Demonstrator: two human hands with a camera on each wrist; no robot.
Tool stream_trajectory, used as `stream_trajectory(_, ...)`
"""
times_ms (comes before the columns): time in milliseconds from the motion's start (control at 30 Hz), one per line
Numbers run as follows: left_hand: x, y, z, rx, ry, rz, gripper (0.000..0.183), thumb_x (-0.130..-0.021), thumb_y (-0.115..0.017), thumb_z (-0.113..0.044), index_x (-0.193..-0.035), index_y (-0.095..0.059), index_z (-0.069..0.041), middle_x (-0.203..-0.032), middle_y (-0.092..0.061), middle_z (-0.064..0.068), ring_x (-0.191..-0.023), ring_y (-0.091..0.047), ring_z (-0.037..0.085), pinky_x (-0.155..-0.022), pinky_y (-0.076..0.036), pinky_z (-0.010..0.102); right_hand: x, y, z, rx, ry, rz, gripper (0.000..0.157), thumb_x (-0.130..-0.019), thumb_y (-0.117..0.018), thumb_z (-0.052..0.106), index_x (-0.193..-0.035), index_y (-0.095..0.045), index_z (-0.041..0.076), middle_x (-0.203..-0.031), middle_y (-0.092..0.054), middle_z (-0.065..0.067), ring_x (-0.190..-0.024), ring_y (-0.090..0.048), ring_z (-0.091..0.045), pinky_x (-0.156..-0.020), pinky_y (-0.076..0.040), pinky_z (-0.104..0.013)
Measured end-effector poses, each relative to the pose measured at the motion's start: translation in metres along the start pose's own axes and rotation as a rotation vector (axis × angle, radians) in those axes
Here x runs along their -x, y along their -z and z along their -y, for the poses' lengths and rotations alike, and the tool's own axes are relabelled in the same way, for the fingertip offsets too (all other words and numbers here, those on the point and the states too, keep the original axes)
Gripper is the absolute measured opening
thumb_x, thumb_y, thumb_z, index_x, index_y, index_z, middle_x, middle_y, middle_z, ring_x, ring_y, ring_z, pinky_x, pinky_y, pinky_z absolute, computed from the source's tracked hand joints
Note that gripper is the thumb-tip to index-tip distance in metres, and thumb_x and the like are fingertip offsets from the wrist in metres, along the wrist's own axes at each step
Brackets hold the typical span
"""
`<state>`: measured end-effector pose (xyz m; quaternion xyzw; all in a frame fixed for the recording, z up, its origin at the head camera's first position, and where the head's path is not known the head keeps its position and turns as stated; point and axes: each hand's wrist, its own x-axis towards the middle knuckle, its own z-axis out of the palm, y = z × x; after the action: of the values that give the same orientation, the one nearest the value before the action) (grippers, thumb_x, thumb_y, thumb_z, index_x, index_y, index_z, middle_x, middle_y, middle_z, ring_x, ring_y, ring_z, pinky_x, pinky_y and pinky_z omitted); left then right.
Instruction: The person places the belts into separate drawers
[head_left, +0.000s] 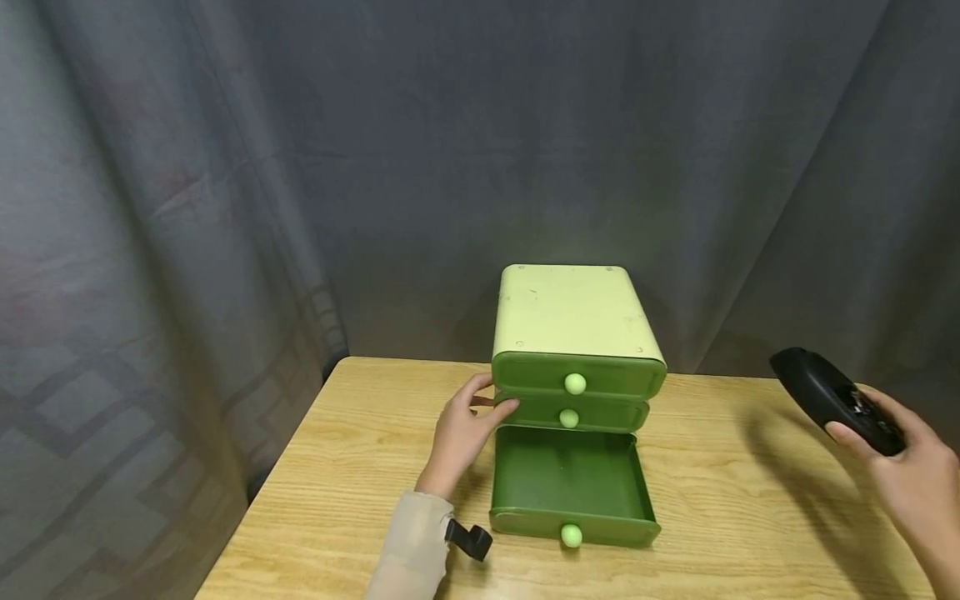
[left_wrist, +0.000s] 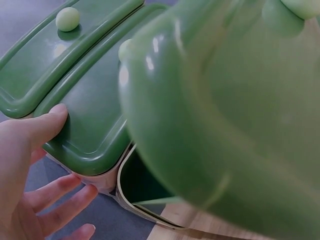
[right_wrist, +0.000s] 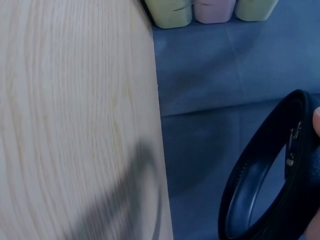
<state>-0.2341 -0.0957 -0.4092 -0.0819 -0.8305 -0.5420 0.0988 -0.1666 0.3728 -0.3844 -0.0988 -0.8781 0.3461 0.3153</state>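
Note:
A small cabinet (head_left: 573,312) with a pale green shell and three dark green drawers stands on the table. Its bottom drawer (head_left: 566,475) is pulled out and bare inside; the top drawer (head_left: 540,375) and middle drawer (head_left: 532,411) are in. My left hand (head_left: 465,429) is at the cabinet's left side. Its thumb (left_wrist: 52,122) touches the middle drawer's front near the corner, while the lower fingers extend loosely beside the shell. Off to the right, my right hand (head_left: 918,467) holds a coiled black belt (head_left: 828,396) with metal buckle parts above the table.
The wooden table (head_left: 712,500) runs under everything, with a grey curtain (head_left: 600,125) behind it. Round pale knobs (head_left: 572,535) stick out from the drawer fronts. A black wrist-camera mount (head_left: 471,540) juts from the left sleeve, close to the open drawer.

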Motion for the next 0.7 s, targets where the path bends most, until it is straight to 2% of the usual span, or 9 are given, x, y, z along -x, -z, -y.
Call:
stream_trajectory(100, 0.000, 0.000, 0.000, -0.002, 0.001, -0.003, 0.050, -0.086, -0.074, -0.050, -0.130, -0.062, -0.029, -0.128, -0.061, -0.010, -0.105, -0.062, 0.016, -0.093, -0.047, 0.042, 0.000, 0.001, 0.000, -0.012, 0.025, -0.012, 0.062, -0.090, -0.076, 0.020, -0.147, -0.051, 0.018, -0.133, -0.043, 0.030, -0.092, -0.031, 0.021, -0.074, -0.027, -0.009)
stream_trajectory(167, 0.000, 0.000, 0.000, -0.001, -0.001, -0.004, 0.050, -0.086, -0.074, -0.050, -0.130, -0.062, -0.029, -0.128, -0.062, -0.010, -0.105, -0.062, 0.017, -0.093, -0.047, 0.043, 0.001, 0.002, 0.000, -0.006, 0.028, -0.014, 0.062, -0.090, -0.076, 0.020, -0.147, -0.051, 0.018, -0.130, -0.041, 0.033, -0.091, -0.030, 0.021, -0.074, -0.026, -0.009)
stream_trajectory(267, 0.000, 0.000, -0.001, 0.003, -0.002, -0.004, 0.050, -0.086, -0.074, -0.050, -0.130, -0.062, -0.029, -0.127, -0.062, -0.010, -0.105, -0.062, 0.017, -0.093, -0.047, 0.043, 0.003, 0.003, 0.002, 0.004, 0.021, -0.011, 0.063, -0.091, -0.075, 0.020, -0.148, -0.048, 0.015, -0.137, -0.044, 0.022, -0.092, -0.028, 0.022, -0.074, -0.026, -0.008)
stream_trajectory(400, 0.000, 0.000, -0.001, 0.009, 0.001, -0.006, 0.049, -0.086, -0.074, -0.049, -0.130, -0.062, -0.029, -0.127, -0.062, -0.010, -0.105, -0.062, 0.018, -0.094, -0.046, 0.046, 0.006, 0.004, 0.005, 0.005, -0.008, -0.010, 0.064, -0.092, -0.073, 0.019, -0.149, -0.046, 0.010, -0.149, -0.045, -0.005, -0.094, -0.029, 0.023, -0.075, -0.026, -0.007)
stream_trajectory(433, 0.000, 0.000, -0.002, 0.011, 0.002, -0.006, 0.049, -0.086, -0.075, -0.048, -0.129, -0.063, -0.029, -0.127, -0.062, -0.010, -0.105, -0.062, 0.018, -0.094, -0.046, 0.046, 0.007, 0.005, 0.005, 0.009, -0.017, -0.013, 0.064, -0.093, -0.073, 0.020, -0.149, -0.045, 0.010, -0.149, -0.044, -0.004, -0.094, -0.029, 0.023, -0.075, -0.026, -0.006)
stream_trajectory(500, 0.001, 0.000, -0.002, 0.011, -0.002, -0.006, 0.049, -0.086, -0.075, -0.048, -0.129, -0.063, -0.028, -0.127, -0.062, -0.009, -0.105, -0.062, 0.018, -0.094, -0.046, 0.046, 0.009, 0.005, 0.007, 0.014, -0.025, -0.019, 0.064, -0.093, -0.072, 0.020, -0.149, -0.044, 0.007, -0.151, -0.041, -0.012, -0.094, -0.027, 0.025, -0.076, -0.025, -0.006)
stream_trajectory(567, 0.001, 0.000, -0.002, 0.010, -0.001, -0.006, 0.049, -0.086, -0.075, -0.048, -0.129, -0.063, -0.028, -0.126, -0.063, -0.009, -0.105, -0.062, 0.018, -0.094, -0.046, 0.046, 0.010, 0.006, 0.007, 0.007, -0.016, -0.018, 0.064, -0.093, -0.072, 0.019, -0.149, -0.044, 0.007, -0.150, -0.042, -0.005, -0.094, -0.027, 0.025, -0.076, -0.025, -0.005)
stream_trajectory(700, 0.001, 0.000, -0.002, 0.012, -0.001, -0.005, 0.049, -0.086, -0.075, -0.048, -0.129, -0.063, -0.028, -0.127, -0.062, -0.009, -0.105, -0.062, 0.018, -0.094, -0.046, 0.046, 0.011, 0.007, 0.006, -0.031, 0.041, -0.016, 0.063, -0.092, -0.073, 0.015, -0.148, -0.047, 0.006, -0.131, -0.043, 0.028, -0.093, -0.031, 0.023, -0.074, -0.025, -0.002)
